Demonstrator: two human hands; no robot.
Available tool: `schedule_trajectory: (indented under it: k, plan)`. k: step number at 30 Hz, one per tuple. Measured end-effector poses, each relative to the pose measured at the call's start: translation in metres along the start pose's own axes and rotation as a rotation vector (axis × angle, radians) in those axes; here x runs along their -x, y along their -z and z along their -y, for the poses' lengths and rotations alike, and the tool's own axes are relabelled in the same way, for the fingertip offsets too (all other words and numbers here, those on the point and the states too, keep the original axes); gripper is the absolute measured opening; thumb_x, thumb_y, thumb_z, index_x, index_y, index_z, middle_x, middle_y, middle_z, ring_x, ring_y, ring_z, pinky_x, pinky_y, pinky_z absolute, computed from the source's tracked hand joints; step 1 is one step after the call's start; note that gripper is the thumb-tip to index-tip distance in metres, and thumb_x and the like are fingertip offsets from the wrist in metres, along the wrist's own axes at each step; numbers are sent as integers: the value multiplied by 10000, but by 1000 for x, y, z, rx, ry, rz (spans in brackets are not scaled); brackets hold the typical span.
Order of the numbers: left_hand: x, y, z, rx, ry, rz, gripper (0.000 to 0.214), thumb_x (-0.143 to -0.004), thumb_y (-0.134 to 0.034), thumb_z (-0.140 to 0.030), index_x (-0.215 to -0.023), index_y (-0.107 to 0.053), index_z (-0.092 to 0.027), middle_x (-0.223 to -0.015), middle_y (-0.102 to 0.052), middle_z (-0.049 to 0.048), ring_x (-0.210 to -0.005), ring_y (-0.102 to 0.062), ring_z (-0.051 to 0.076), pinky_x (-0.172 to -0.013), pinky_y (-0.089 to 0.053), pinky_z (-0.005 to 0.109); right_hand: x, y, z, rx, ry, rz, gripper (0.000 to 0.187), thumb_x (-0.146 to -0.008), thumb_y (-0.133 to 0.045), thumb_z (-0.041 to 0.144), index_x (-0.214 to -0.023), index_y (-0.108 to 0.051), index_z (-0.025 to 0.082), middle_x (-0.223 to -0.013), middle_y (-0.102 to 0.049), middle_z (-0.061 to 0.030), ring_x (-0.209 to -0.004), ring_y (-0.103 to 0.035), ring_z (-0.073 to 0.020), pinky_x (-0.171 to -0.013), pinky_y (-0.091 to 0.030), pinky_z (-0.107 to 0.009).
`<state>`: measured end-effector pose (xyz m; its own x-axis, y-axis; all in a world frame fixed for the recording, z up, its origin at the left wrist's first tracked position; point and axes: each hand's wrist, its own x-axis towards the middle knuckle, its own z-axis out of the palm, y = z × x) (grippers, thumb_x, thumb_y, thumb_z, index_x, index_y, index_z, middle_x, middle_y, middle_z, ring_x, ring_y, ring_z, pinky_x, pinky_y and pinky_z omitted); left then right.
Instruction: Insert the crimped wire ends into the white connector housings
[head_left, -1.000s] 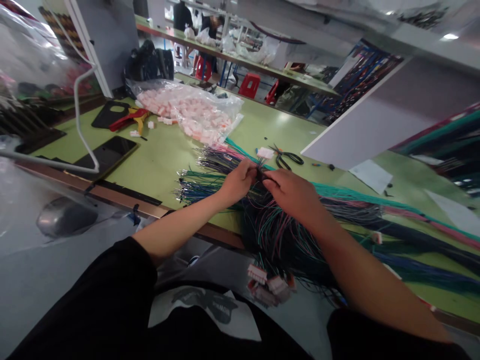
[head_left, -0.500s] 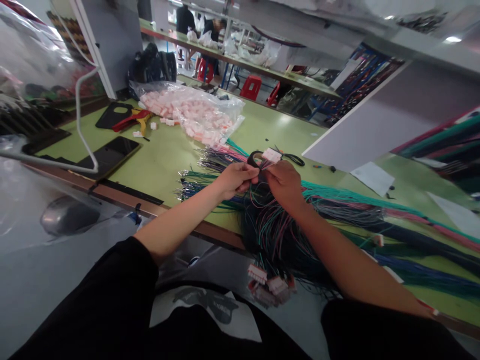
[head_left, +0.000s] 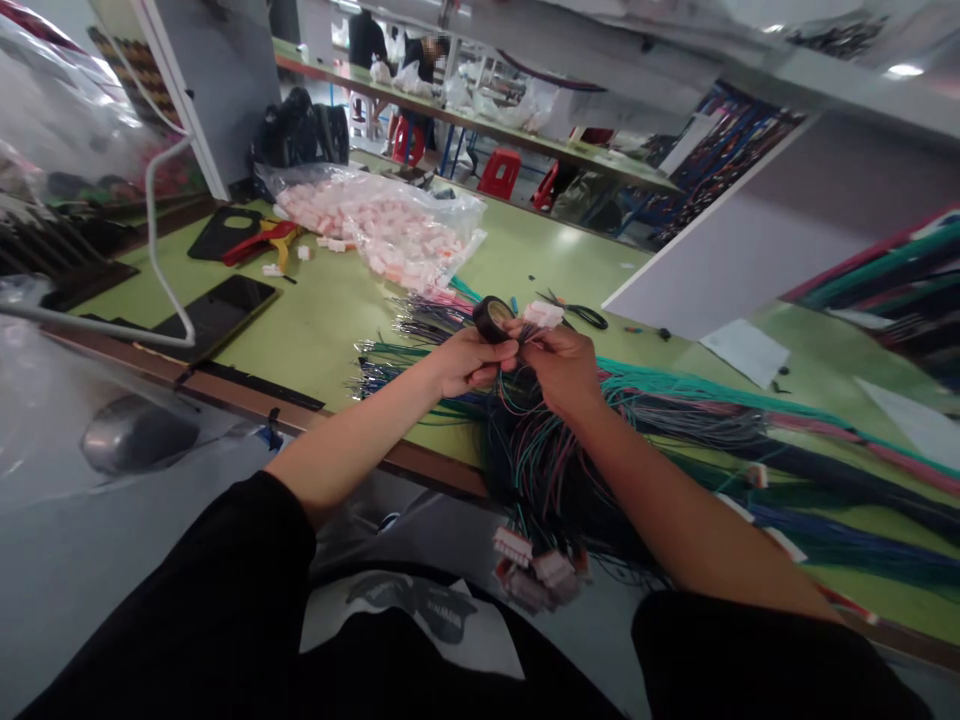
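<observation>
My left hand [head_left: 474, 362] is closed, its thumb and fingers pinching the thin wires just below a white connector [head_left: 543, 315]. A roll of black tape [head_left: 491, 320] stands on edge right above that hand. My right hand [head_left: 562, 368] is bent round behind the connector, with its fingertips at the roll's near side; its grip is partly hidden by the wires. Under both hands a thick bundle of dark, green and pink wires [head_left: 547, 450] hangs over the table edge. More white-and-orange connectors [head_left: 553, 568] dangle at its end.
Scissors [head_left: 581, 312] lie just beyond my hands. A clear bag of pale connectors [head_left: 405, 225], red-and-yellow pliers [head_left: 262, 240] and a dark phone [head_left: 225, 310] are on the green table [head_left: 322, 335]. Long wire bundles [head_left: 825, 440] run to the right. People sit at a farther bench.
The tape roll has shifted slightly left and turned, showing its side. My right hand's fingers have gone from bunched to reaching leftward. My left hand stays nearly in place.
</observation>
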<state>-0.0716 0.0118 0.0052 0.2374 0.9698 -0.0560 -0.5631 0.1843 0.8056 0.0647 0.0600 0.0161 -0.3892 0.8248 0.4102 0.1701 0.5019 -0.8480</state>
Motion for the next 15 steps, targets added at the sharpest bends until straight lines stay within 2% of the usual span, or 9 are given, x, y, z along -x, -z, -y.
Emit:
schedule_trajectory:
  k: [3, 5, 7, 10, 13, 15]
  plan:
    - [-2, 0, 3, -46, -88, -30, 198, -805, -596, -105, -996, -573, -153, -480, -507, -85, -282, -301, 16, -329, -131, 164, 0, 2, 15, -152, -146, 153, 153, -588, -635, 239, -735, -662, 211, -668, -634, 21, -655, -594, -151, -787, -492, -382]
    - [-3, -2, 5, -110, -144, -61, 219, -796, -602, -116, -1010, -574, -156, -485, -499, -89, -297, -292, 16, -342, -137, 171, 0, 1, 21, -246, -217, 194, 171, -578, -645, 251, -743, -647, 210, -714, -642, 6, -656, -593, -153, -748, -500, -372]
    - [-3, -4, 6, -217, -190, -109, 138, -796, -589, -119, -931, -576, -147, -493, -488, -84, -330, -304, 22, -365, -195, 177, -1, -1, 22, -303, -269, 132, 140, -592, -658, 284, -708, -627, 211, -722, -638, 0, -681, -597, -156, -724, -501, -353]
    - [-3, -7, 6, -433, -353, -185, 133, -744, -574, -50, -817, -543, -157, -592, -534, -55, -507, -471, 58, -520, -392, 202, -5, -2, 19, -359, -381, 43, 178, -578, -699, 331, -654, -594, 209, -706, -635, -1, -703, -603, -164, -699, -503, -336]
    - [1, -6, 4, -637, -487, -101, 209, -685, -533, 8, -795, -524, -169, -720, -580, -30, -742, -559, 105, -730, -459, 253, -7, 4, 18, -348, -442, 9, 239, -532, -748, 351, -646, -601, 201, -695, -636, 1, -704, -606, -166, -685, -499, -330]
    - [4, -4, 1, -689, -474, 0, 191, -702, -499, -5, -788, -522, -174, -707, -565, -38, -722, -550, 102, -722, -454, 254, -6, 10, 21, -282, -421, -18, 256, -524, -763, 359, -676, -632, 200, -668, -628, 13, -680, -599, -159, -675, -489, -329]
